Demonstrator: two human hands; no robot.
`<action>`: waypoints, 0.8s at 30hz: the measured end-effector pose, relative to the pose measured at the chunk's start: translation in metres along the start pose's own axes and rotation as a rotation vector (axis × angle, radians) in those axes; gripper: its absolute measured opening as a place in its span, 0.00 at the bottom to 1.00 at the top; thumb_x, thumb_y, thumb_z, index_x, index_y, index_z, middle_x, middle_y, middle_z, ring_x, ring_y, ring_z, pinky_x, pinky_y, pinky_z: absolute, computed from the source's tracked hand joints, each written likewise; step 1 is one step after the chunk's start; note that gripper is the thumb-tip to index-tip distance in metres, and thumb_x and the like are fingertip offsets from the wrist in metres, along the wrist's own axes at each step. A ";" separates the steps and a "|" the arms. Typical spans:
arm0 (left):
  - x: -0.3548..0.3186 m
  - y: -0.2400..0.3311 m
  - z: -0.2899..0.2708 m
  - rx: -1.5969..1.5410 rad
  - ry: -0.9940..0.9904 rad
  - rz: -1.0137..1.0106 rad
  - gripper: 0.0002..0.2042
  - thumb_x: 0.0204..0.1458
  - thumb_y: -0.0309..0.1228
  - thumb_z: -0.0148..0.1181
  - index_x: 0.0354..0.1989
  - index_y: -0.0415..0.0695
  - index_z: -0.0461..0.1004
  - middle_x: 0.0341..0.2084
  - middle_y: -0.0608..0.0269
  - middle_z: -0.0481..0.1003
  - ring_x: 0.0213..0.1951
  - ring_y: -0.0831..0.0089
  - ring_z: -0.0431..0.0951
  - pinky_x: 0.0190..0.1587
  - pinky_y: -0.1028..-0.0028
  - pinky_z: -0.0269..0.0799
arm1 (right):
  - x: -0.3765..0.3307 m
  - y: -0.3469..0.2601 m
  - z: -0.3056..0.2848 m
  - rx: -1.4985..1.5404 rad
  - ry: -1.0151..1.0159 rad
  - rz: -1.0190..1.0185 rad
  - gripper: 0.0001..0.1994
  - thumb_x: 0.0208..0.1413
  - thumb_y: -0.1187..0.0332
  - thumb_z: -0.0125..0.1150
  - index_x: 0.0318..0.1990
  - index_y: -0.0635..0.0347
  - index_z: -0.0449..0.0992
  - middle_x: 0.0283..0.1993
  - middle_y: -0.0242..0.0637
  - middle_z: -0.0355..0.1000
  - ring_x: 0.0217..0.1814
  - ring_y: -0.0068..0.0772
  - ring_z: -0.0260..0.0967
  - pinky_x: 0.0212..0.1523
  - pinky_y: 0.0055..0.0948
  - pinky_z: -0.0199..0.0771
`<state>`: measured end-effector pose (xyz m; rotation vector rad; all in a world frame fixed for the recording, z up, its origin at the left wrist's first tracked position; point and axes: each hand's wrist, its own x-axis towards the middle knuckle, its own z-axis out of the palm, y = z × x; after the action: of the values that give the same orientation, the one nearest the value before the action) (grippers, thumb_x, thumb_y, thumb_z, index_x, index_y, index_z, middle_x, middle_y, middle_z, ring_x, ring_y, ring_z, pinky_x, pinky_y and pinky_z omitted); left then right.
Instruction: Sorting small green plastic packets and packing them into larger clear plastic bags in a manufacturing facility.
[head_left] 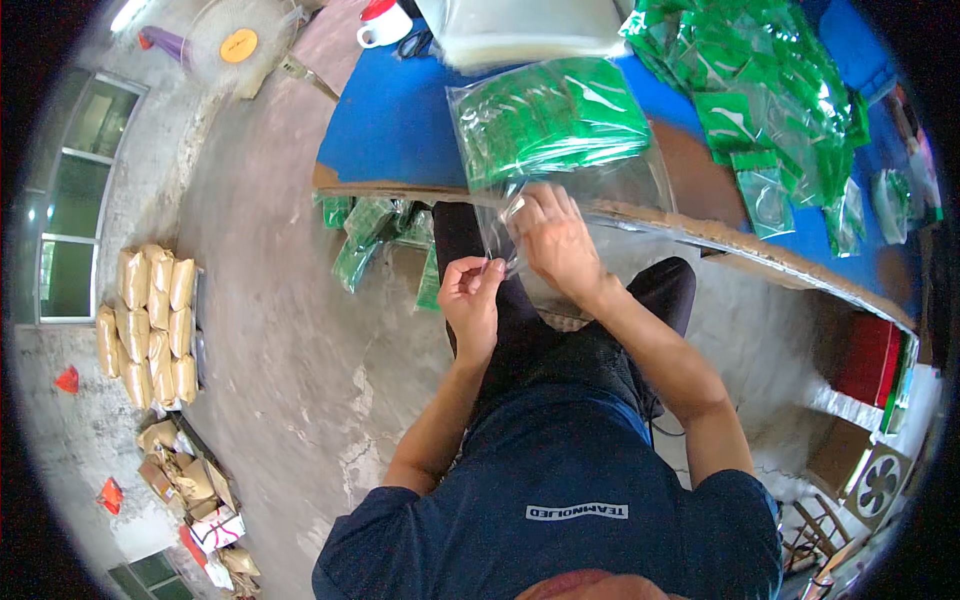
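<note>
A large clear plastic bag (640,185) lies over the near edge of the blue table, its far part filled with green packets (560,115). The bag's loose near end hangs past the edge toward my lap. My left hand (472,300) pinches a corner of that end between thumb and fingers. Just right of it and a little farther off, my right hand (553,240) is on the bag's loose film, its fingers bent and slightly blurred. Whether the right fingers grip the film or press on it is hard to see.
A heap of green packets (770,90) covers the table's right side. Clear bags (530,30) are stacked at the back, beside scissors (414,43) and a white mug (385,25). More green packets (365,245) sit under the table. Tan sacks (155,325) are piled along the left wall.
</note>
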<state>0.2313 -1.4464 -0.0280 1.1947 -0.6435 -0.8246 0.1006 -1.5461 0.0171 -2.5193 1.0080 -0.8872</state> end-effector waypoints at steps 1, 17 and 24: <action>0.000 -0.001 0.000 -0.006 -0.018 0.009 0.08 0.51 0.20 0.65 0.36 0.39 0.72 0.29 0.64 0.75 0.32 0.76 0.77 0.41 0.75 0.76 | 0.007 0.000 0.003 -0.047 0.049 -0.039 0.23 0.48 0.72 0.54 0.54 0.68 0.67 0.50 0.47 0.67 0.56 0.50 0.63 0.57 0.46 0.64; -0.002 0.023 -0.011 0.038 0.061 -0.017 0.09 0.53 0.21 0.63 0.41 0.34 0.73 0.33 0.56 0.79 0.35 0.75 0.80 0.41 0.76 0.79 | 0.000 -0.014 -0.008 0.331 -0.190 -0.105 0.07 0.52 0.68 0.61 0.36 0.61 0.74 0.37 0.47 0.74 0.40 0.53 0.73 0.41 0.44 0.73; 0.053 0.050 0.013 0.058 -0.051 0.244 0.21 0.61 0.34 0.55 0.58 0.35 0.67 0.53 0.50 0.72 0.54 0.67 0.72 0.57 0.70 0.67 | -0.005 -0.012 -0.011 0.316 -0.190 -0.078 0.05 0.48 0.68 0.60 0.29 0.59 0.74 0.30 0.45 0.73 0.34 0.50 0.74 0.36 0.46 0.74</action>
<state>0.2603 -1.4898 0.0238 1.1231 -0.8417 -0.6354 0.0969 -1.5341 0.0286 -2.3321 0.6579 -0.7436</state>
